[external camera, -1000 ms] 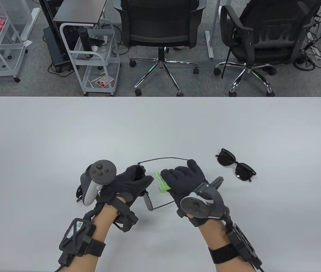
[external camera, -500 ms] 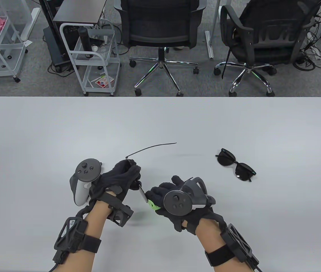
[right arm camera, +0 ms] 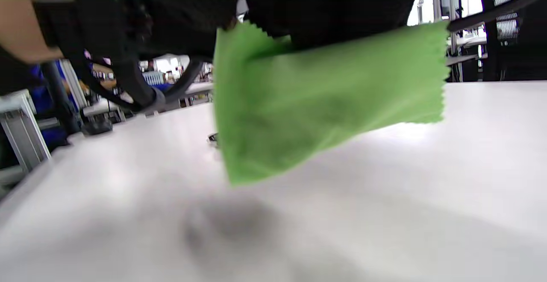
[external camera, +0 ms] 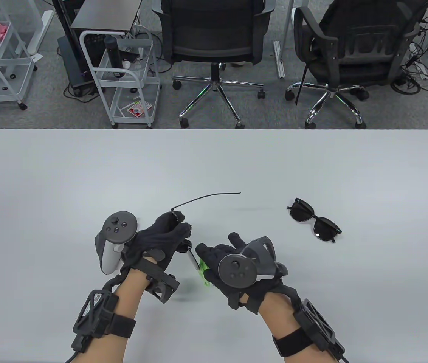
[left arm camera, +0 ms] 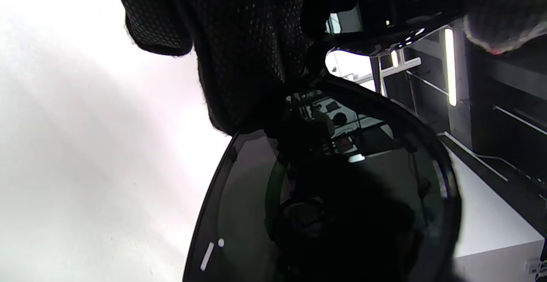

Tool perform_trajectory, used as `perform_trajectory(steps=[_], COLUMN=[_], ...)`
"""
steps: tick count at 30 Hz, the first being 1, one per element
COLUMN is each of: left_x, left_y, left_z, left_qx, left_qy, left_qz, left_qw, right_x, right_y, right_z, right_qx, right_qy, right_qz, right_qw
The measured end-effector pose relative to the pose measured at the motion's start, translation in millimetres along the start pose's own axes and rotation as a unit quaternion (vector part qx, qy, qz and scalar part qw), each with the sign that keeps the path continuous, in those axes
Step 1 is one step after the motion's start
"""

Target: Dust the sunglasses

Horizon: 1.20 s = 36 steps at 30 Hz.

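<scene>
My left hand [external camera: 168, 232] grips a thin-framed pair of sunglasses [external camera: 191, 261] above the table; one temple arm [external camera: 206, 198] sticks out to the upper right. Its dark lens [left arm camera: 324, 196] fills the left wrist view under my gloved fingers [left arm camera: 239, 51]. My right hand [external camera: 217, 261] holds a green cleaning cloth [external camera: 203, 273] against the lens edge. In the right wrist view the cloth [right arm camera: 324, 98] hangs from my fingers just above the table. A second pair of black sunglasses [external camera: 314, 224] lies folded on the table to the right.
The white table [external camera: 85, 181] spreads around my hands. Beyond its far edge stand two office chairs [external camera: 214, 41], a white wire cart [external camera: 127, 75] and cables on the floor.
Both hands drew back toward me with the held sunglasses and turned them on edge. The right hand slid the cloth from the middle down to the lower lens.
</scene>
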State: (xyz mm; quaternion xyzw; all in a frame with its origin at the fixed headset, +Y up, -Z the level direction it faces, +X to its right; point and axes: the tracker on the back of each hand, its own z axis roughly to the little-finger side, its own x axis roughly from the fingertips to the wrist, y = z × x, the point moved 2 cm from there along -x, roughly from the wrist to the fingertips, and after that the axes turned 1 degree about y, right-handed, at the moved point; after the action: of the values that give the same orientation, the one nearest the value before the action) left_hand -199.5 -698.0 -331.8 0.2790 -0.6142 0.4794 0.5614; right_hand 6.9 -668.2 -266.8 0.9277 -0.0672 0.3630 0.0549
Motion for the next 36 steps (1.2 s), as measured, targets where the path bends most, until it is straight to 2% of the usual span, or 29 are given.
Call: perform_trajectory(steps=[4,9,13,15,17,19,20,21,23,25,31,36], left_x=[-1.1,-4.0,-4.6,-4.9,-5.6,-5.4,-5.0,-5.0,-6.1,-5.4,-5.1,-4.9], left_y=[-2.8,-11.2,-17.0,-22.9,-36.9,-52.4,-57.2,-60.4,-58.8,-57.0,-42.8,-27.8], left_z=[4.8,15.3,17.3,19.3,19.4,17.8,16.3,12.8,7.8,5.4,-1.2,-3.9], left_qx=[0.02,0.069,0.074,0.084,0.097,0.061,0.048,0.029,0.004,0.014,-0.02,-0.015], left_qy=[0.015,0.035,0.039,0.041,0.043,0.042,0.039,0.032,0.029,0.029,0.025,0.023], left_qz=[0.012,0.036,0.062,0.092,0.147,0.216,0.235,0.237,0.193,0.18,0.112,0.084], left_qw=[1.0,0.996,0.995,0.991,0.983,0.974,0.97,0.971,0.981,0.983,0.993,0.996], right_x=[-4.3,-4.3,-4.7,-5.5,-6.7,-7.2,-7.2,-6.9,-6.1,-6.9,-11.4,-10.3], right_y=[7.1,7.3,8.5,9.2,9.8,10.4,10.8,12.2,11.8,10.9,8.8,1.9], right_z=[-12.6,-20.0,-19.3,-18.9,-17.6,-15.3,-14.4,-12.6,-9.9,-8.8,-13.7,-2.1], right_qx=[0.065,0.096,0.106,0.125,0.141,0.144,0.145,0.144,0.145,0.149,0.166,0.167], right_qy=[-0.018,-0.029,-0.032,-0.031,-0.026,-0.019,-0.018,-0.014,-0.005,0.002,0.014,0.055], right_qz=[-0.005,0.033,0.003,-0.005,-0.007,-0.008,-0.008,-0.014,-0.002,0.004,0.023,0.025], right_qw=[0.998,0.994,0.994,0.992,0.99,0.989,0.989,0.989,0.989,0.989,0.986,0.984])
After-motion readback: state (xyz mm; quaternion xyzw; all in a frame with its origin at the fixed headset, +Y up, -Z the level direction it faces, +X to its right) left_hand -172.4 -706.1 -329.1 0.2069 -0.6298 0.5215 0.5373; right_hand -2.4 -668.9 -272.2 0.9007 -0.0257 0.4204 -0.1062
